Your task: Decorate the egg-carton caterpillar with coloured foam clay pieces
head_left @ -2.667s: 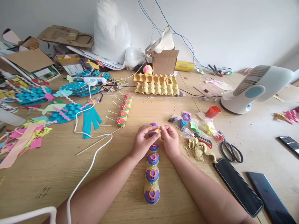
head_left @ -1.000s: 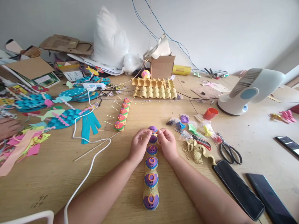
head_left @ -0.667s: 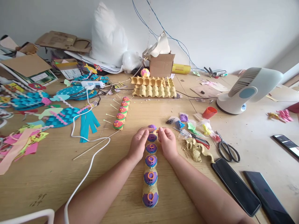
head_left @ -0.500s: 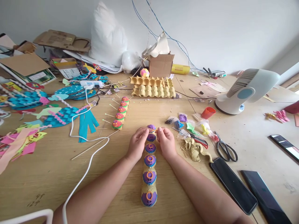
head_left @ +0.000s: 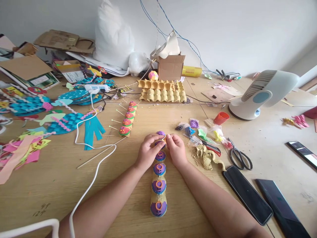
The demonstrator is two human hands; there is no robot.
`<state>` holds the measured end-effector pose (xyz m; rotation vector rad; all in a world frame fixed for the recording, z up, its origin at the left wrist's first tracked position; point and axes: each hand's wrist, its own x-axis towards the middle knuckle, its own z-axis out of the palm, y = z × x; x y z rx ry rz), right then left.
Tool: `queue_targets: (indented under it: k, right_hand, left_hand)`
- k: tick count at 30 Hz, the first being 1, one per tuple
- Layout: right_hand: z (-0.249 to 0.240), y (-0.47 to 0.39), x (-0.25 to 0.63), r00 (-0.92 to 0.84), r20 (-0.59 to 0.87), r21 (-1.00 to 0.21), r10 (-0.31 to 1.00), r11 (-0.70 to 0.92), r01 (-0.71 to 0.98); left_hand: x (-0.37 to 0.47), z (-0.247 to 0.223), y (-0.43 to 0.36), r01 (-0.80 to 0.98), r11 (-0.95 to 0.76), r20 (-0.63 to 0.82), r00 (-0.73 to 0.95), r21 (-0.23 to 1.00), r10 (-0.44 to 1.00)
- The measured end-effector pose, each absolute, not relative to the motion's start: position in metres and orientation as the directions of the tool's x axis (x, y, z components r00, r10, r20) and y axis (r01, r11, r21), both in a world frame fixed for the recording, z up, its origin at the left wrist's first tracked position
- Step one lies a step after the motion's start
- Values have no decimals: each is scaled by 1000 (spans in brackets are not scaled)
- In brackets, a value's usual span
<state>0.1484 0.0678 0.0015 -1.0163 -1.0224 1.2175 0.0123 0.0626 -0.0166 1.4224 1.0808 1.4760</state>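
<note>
A row of egg-carton cups [head_left: 158, 197] runs lengthwise in front of me, each capped in purple clay with a blue edge. The nearer cups bear small dark face marks and orange clay rings [head_left: 158, 184]. My right hand [head_left: 176, 150] pinches a thin orange clay strip [head_left: 164, 140] beside the second cup from the far end. Over that same cup, my left hand [head_left: 149, 151] has its thumb and index finger apart, close to the strip. The fingertips partly hide the cup and the strip.
A red-and-green caterpillar [head_left: 127, 122] stands ahead on the left, near a white cable [head_left: 92, 175]. On the right lie clay bags [head_left: 202, 133], a cutter [head_left: 211, 148], scissors [head_left: 239, 158] and phones [head_left: 247, 195]. Egg cartons [head_left: 163, 95] and a fan [head_left: 260, 96] stand farther back.
The orange strip was stretched between both hands; now it is at my right fingertips. My left thumb has moved down and away from the index finger.
</note>
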Motion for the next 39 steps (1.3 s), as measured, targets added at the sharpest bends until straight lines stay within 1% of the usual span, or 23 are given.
queue_targets:
  k: [7,17,24,26,30,35,39]
  right_hand:
    - [3,68,149,48,42,-981,998,51,-187]
    - [2,68,150,36,33,-983,999,39,-178]
    - [5,67,149,43,58,-984,997,64,-165]
    - [5,67,149,35,76,-986,997,80,-147]
    - [2,68,149,6,103,-987,995,103,-123]
    - [1,68,150,-5,119,-991,993,119,-65]
    - [3,67,151,-2,104,-994,995,104,-45]
  left_hand:
    - [12,-16,63,46,-327,329,-35,944,944]
    - [12,-18,63,61,-326,328,-31,943,944]
    - [11,-13,61,-15,-290,290,-35,957,956]
    - [11,-12,60,20,-300,300,-65,954,952]
    - [12,-9,60,146,-335,351,-98,931,931]
    - [12,-6,59,278,-401,443,-109,873,890]
    - [11,-5,58,349,-441,509,-130,827,851]
